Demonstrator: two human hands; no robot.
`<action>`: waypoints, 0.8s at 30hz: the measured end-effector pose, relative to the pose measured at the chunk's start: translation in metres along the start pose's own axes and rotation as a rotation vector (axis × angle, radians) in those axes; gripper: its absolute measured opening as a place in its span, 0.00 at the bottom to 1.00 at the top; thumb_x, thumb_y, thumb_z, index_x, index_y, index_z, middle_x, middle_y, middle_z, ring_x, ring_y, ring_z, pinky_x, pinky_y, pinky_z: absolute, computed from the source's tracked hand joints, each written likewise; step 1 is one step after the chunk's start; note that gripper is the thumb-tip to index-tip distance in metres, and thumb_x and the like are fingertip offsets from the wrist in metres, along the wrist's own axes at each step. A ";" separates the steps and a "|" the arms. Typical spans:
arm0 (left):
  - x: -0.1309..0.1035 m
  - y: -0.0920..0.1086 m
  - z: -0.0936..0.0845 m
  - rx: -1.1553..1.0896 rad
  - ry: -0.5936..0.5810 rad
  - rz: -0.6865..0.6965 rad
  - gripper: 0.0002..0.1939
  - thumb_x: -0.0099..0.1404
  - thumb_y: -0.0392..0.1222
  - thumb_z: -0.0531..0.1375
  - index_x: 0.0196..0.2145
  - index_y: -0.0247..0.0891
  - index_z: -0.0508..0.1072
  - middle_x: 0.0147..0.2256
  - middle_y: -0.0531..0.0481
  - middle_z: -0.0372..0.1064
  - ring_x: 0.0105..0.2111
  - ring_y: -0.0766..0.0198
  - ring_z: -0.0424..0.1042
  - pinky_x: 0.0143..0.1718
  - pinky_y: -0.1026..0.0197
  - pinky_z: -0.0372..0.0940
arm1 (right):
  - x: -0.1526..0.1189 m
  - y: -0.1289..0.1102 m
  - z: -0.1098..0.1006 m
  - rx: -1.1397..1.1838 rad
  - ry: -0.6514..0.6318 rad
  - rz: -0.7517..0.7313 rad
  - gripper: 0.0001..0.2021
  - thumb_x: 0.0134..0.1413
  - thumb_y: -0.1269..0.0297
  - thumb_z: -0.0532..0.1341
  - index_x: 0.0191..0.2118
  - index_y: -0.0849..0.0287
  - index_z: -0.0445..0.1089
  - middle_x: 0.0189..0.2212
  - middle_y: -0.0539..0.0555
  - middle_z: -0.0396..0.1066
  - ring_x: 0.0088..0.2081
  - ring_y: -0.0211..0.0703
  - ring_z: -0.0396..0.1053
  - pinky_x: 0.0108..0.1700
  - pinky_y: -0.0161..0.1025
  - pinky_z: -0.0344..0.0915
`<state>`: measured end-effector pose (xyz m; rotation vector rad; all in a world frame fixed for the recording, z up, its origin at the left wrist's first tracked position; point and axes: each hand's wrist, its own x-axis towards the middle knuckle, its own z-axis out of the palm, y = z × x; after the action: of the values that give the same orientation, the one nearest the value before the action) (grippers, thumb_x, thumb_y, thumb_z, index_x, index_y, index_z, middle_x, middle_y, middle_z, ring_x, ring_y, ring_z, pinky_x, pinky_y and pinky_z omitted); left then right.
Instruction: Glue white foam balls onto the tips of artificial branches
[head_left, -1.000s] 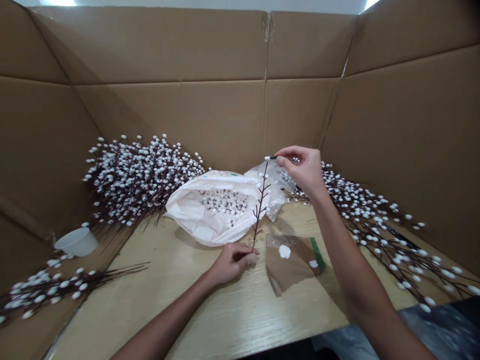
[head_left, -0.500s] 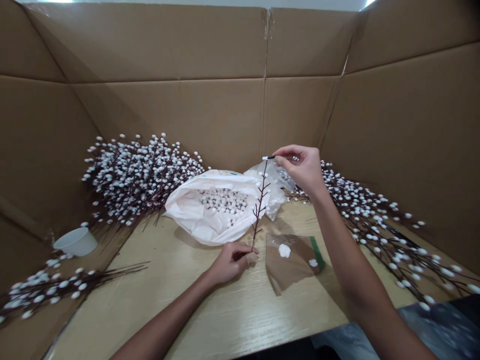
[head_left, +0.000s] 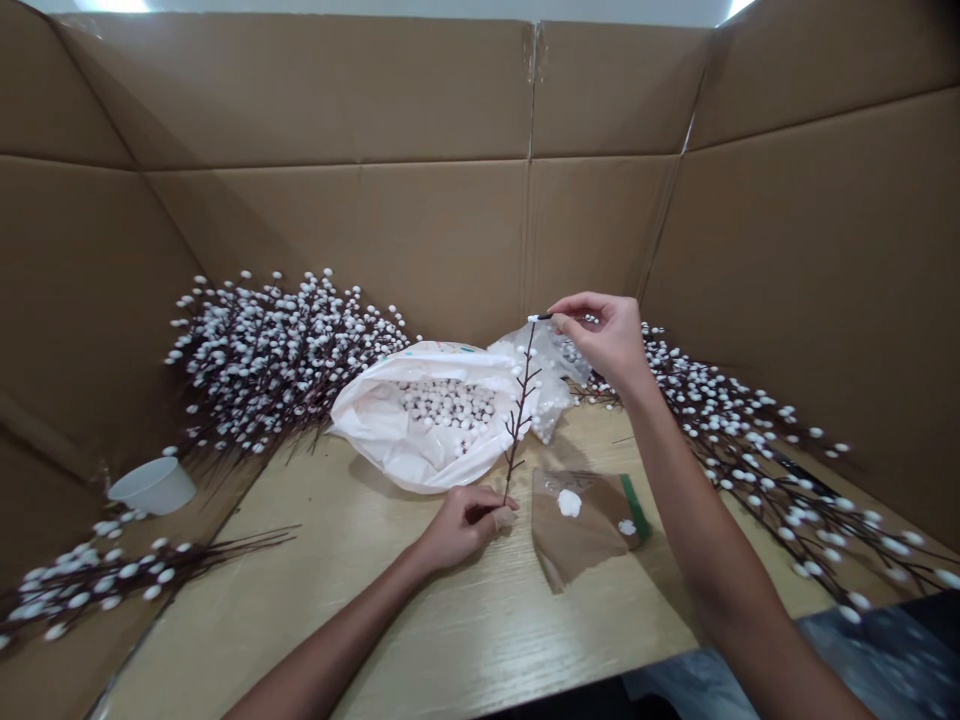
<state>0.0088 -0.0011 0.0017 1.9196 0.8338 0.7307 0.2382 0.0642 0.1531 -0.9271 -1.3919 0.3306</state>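
My left hand (head_left: pixel 459 528) is closed in a pinch on the lower end of a thin brown artificial twig (head_left: pixel 522 400). The twig stands nearly upright, with short bare side shoots along it. Held in the fingertips of my right hand (head_left: pixel 611 338) is a short dark stick (head_left: pixel 545 317) with a white tip, which meets the twig's top end. Just right of my left hand lies a brown sheet (head_left: pixel 574 550) bearing a white blob (head_left: pixel 569 503) and a smaller white dab. Behind the twig, an open white bag (head_left: pixel 375 440) holds many white berries (head_left: pixel 450 402).
Berry-tipped branches are heaped at the back left (head_left: pixel 277 360) and along the right (head_left: pixel 720 400). A smaller bunch (head_left: pixel 97 580) lies at front left, near a white plastic cup (head_left: pixel 154 487). A clear bag (head_left: pixel 551 385) sits behind the twig. Cardboard walls (head_left: pixel 337 230) surround the table (head_left: pixel 315 600).
Both hands, the twig and the dark stick keep almost the same places. The whole view has shifted very slightly downward.
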 end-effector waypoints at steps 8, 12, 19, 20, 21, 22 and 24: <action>0.000 0.001 0.001 -0.034 0.008 -0.058 0.19 0.61 0.51 0.59 0.35 0.28 0.79 0.30 0.43 0.73 0.27 0.64 0.65 0.28 0.65 0.57 | 0.000 -0.007 -0.008 0.038 0.057 0.014 0.04 0.42 0.72 0.63 0.29 0.63 0.74 0.25 0.53 0.73 0.25 0.37 0.70 0.32 0.40 0.70; 0.000 0.001 0.001 -0.053 0.000 -0.053 0.18 0.62 0.49 0.59 0.32 0.28 0.79 0.29 0.45 0.72 0.27 0.64 0.65 0.28 0.65 0.57 | -0.004 -0.019 -0.015 0.055 0.109 -0.015 0.06 0.43 0.71 0.64 0.31 0.63 0.75 0.26 0.53 0.74 0.26 0.37 0.70 0.31 0.39 0.71; 0.002 0.003 0.002 -0.030 0.009 -0.045 0.16 0.61 0.47 0.59 0.32 0.29 0.78 0.28 0.46 0.71 0.28 0.64 0.66 0.29 0.65 0.58 | -0.045 -0.023 -0.038 -0.002 0.109 0.046 0.04 0.45 0.68 0.63 0.29 0.61 0.75 0.28 0.53 0.75 0.27 0.38 0.71 0.32 0.38 0.71; 0.002 0.004 0.002 -0.009 0.010 -0.045 0.16 0.61 0.47 0.58 0.31 0.29 0.77 0.28 0.46 0.71 0.28 0.64 0.66 0.29 0.65 0.58 | -0.056 -0.017 -0.043 -0.012 0.100 0.086 0.04 0.45 0.67 0.63 0.29 0.61 0.74 0.29 0.53 0.75 0.28 0.39 0.71 0.32 0.38 0.71; 0.002 0.004 0.001 0.013 0.013 -0.046 0.16 0.61 0.47 0.58 0.30 0.29 0.77 0.28 0.45 0.71 0.28 0.64 0.66 0.29 0.65 0.59 | -0.070 -0.010 -0.049 -0.029 0.089 0.134 0.05 0.45 0.66 0.63 0.29 0.61 0.74 0.29 0.54 0.75 0.28 0.39 0.71 0.32 0.38 0.71; 0.003 0.005 0.001 0.035 0.014 -0.042 0.16 0.61 0.46 0.58 0.29 0.29 0.77 0.29 0.45 0.72 0.29 0.63 0.67 0.30 0.65 0.59 | -0.084 -0.002 -0.055 -0.048 0.079 0.184 0.06 0.45 0.65 0.64 0.28 0.61 0.74 0.28 0.54 0.75 0.28 0.40 0.71 0.33 0.39 0.71; 0.005 0.004 0.001 0.061 0.012 -0.030 0.15 0.61 0.45 0.58 0.29 0.29 0.77 0.32 0.44 0.74 0.31 0.62 0.69 0.32 0.64 0.61 | -0.115 0.013 -0.067 -0.080 0.080 0.297 0.08 0.44 0.62 0.64 0.28 0.62 0.74 0.29 0.55 0.75 0.28 0.41 0.71 0.32 0.39 0.71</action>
<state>0.0136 0.0003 0.0058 1.9542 0.9005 0.7066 0.2814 -0.0319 0.0703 -1.2048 -1.2016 0.4587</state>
